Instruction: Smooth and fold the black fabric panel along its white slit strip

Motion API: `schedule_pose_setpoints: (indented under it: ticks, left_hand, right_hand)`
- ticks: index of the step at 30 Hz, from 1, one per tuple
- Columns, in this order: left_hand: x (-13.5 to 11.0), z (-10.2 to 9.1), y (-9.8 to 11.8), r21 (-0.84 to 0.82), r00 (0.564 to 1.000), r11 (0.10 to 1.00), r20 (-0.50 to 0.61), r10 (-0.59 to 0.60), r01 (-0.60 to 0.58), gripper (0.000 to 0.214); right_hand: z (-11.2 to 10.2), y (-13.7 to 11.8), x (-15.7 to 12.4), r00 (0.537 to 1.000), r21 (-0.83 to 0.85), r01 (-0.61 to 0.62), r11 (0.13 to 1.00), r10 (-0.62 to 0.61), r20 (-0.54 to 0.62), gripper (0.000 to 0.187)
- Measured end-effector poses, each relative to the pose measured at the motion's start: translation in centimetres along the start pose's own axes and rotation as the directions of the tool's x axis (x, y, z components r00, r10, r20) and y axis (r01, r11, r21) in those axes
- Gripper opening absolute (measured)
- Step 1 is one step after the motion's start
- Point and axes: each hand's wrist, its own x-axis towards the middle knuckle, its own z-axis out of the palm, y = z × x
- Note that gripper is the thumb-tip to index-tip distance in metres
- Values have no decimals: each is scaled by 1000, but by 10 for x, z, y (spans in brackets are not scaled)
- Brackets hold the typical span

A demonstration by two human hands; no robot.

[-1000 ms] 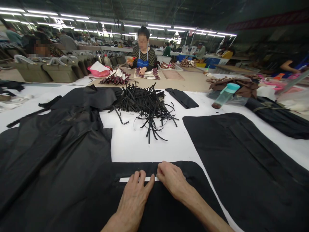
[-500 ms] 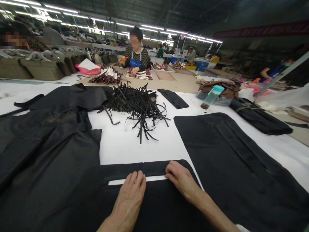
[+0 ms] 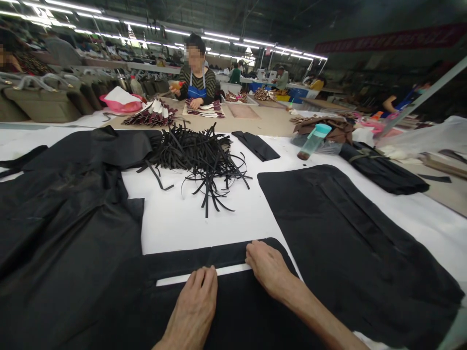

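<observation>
A black fabric panel (image 3: 248, 301) lies in front of me with a long narrow slot (image 3: 233, 269) cut in it, white table showing through. My left hand (image 3: 197, 301) is at the slot's lower edge, fingers bent and held together on the cloth; its thumb is hidden. At the right end of the slot, my right hand (image 3: 268, 267) is closed, its curled fingertips on the strip of cloth above the opening. Another black panel (image 3: 350, 233) with a long slit-like mark lies to the right. Rumpled black fabric (image 3: 69, 218) covers the left side.
A heap of thin black strips (image 3: 197, 153) lies beyond the panel, beside a folded black piece (image 3: 256, 146). A teal-lidded bottle (image 3: 314, 142) and a black bundle (image 3: 383, 167) sit at the back right. Across the table, a co-worker (image 3: 197, 78) handles layered pieces near a pink basin (image 3: 122, 101).
The view has turned a little, so most of the scene sits slightly further left. Both hands stay at the slot, the left a touch lower in view.
</observation>
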Motion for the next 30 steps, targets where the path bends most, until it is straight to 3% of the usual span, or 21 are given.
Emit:
schedule_pose_setpoints:
  ticks: [4, 10, 18, 20, 24, 30]
  left_hand:
    - [0, 0, 2, 10, 1000, 1000, 1, 4, -4, 50]
    - [6, -9, 4, 5, 996, 1000, 89, 1, -2, 51]
    - [23, -14, 18, -10, 980, 994, 167, -106, 109, 52]
    - [27, -14, 22, 10, 987, 995, 126, -100, 100, 47]
    - [33, -11, 28, 58, 998, 997, -4, 57, -56, 35]
    - [40, -9, 29, -27, 998, 998, 28, 61, -61, 43]
  right_hand:
    - [-6, -2, 3, 999, -23, -16, 1000, 17, 39, 12]
    - [-14, -2, 11, 996, -2, -41, 999, 41, 74, 18]
    - [-11, -1, 12, 995, 22, -74, 997, 73, 64, 17]
    - [-9, 1, 12, 996, 26, -76, 997, 74, 56, 17]
    - [-7, 1, 12, 996, 32, -75, 997, 73, 47, 17]
    - [-2, 3, 13, 998, 66, -62, 996, 61, 22, 20]
